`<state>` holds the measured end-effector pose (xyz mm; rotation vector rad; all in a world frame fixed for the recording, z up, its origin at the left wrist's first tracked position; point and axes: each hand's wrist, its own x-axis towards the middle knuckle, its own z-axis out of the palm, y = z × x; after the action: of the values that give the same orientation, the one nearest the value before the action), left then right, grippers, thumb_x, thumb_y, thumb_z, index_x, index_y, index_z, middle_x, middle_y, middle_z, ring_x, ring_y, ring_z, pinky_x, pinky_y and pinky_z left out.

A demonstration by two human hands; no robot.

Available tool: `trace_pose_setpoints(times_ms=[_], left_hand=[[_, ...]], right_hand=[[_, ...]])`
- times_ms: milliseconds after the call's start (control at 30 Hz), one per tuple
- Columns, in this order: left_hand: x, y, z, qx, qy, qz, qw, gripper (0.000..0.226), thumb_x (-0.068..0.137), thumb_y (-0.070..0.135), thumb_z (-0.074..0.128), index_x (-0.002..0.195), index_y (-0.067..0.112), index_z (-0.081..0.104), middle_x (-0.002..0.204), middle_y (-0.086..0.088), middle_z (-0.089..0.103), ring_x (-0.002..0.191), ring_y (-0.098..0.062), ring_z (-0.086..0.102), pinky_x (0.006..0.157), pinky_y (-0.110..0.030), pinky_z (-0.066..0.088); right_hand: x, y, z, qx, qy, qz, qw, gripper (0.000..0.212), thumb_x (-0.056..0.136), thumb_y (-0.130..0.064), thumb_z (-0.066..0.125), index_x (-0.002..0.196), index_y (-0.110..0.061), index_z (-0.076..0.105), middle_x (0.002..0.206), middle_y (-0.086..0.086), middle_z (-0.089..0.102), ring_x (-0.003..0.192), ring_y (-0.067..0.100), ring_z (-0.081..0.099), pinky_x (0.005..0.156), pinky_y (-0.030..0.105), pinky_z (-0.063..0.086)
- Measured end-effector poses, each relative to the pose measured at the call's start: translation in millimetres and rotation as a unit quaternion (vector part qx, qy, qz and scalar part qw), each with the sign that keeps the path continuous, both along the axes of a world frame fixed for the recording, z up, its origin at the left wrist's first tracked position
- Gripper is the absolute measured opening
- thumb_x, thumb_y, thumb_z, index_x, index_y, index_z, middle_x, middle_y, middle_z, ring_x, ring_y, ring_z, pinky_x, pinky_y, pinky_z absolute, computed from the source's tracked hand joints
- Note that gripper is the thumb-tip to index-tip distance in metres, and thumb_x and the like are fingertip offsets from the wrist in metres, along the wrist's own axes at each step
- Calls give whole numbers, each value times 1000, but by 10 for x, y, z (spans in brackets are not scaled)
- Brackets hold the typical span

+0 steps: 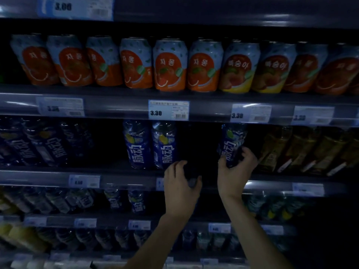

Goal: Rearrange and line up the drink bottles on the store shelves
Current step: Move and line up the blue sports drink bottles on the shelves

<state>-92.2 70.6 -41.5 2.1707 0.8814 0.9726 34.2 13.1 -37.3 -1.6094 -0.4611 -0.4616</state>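
Observation:
On the middle shelf stand blue-labelled drink bottles. Two of them are upright side by side left of centre. My right hand grips the bottom of a third blue bottle, which tilts slightly at the right of a dark gap. My left hand is curled around a dark object at the shelf's front edge, low in that gap; it is too dark to tell what the object is. More blue bottles lean at the far left.
Orange and peach cans line the shelf above, with price tags on the rail. Yellow-brown bottles stand right of my right hand. Lower shelves hold more bottles in dim light.

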Motion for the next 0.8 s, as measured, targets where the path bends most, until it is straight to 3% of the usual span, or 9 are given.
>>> trace_pose_setpoints(times_ms=[100, 200, 267, 467, 667, 800], left_hand=[[87, -38, -29, 58, 69, -3, 996, 53, 86, 42, 61, 129, 16, 47, 123, -3, 54, 123, -23, 42, 107, -39, 34], [123, -78, -74, 88, 110, 2, 990, 50, 85, 43, 61, 126, 15, 51, 116, -4, 57, 119, -26, 45, 108, -42, 32], [135, -92, -100, 94, 117, 8, 989, 49, 85, 43, 61, 123, 15, 53, 114, -5, 58, 117, -27, 45, 108, -42, 32], [162, -107, -138, 103, 114, 30, 988, 43, 82, 39, 66, 113, 9, 61, 109, -9, 59, 111, -31, 49, 103, -46, 38], [145, -91, -130, 92, 115, 28, 989, 43, 86, 41, 61, 117, 12, 62, 121, -8, 53, 119, -28, 42, 103, -39, 37], [128, -88, -121, 86, 121, 29, 989, 44, 87, 43, 59, 118, 14, 61, 122, -6, 53, 119, -27, 41, 102, -37, 38]], right_hand=[[96, -31, 24, 0, 27, 15, 1000, 63, 79, -10, 75, 131, -9, 40, 126, -2, 34, 119, 20, 46, 103, 39, 44], [155, -22, 55, -1, 43, 16, 999, 67, 75, -12, 78, 131, -7, 41, 126, 5, 40, 111, 0, 37, 95, 9, 36], [167, -1, 67, 6, 49, 22, 999, 69, 73, -14, 80, 130, -6, 42, 123, 6, 42, 107, -3, 37, 87, -3, 31], [210, 61, 47, 18, 73, 27, 997, 75, 70, -15, 83, 131, -8, 41, 123, 7, 45, 114, 17, 49, 99, 29, 45], [246, 104, 38, 28, 92, 23, 995, 80, 67, -7, 83, 134, -7, 39, 123, 8, 47, 113, 20, 52, 98, 34, 48], [295, 105, 14, 7, 96, 17, 995, 79, 68, -5, 80, 134, -5, 38, 121, 8, 45, 111, 16, 49, 95, 25, 44]])
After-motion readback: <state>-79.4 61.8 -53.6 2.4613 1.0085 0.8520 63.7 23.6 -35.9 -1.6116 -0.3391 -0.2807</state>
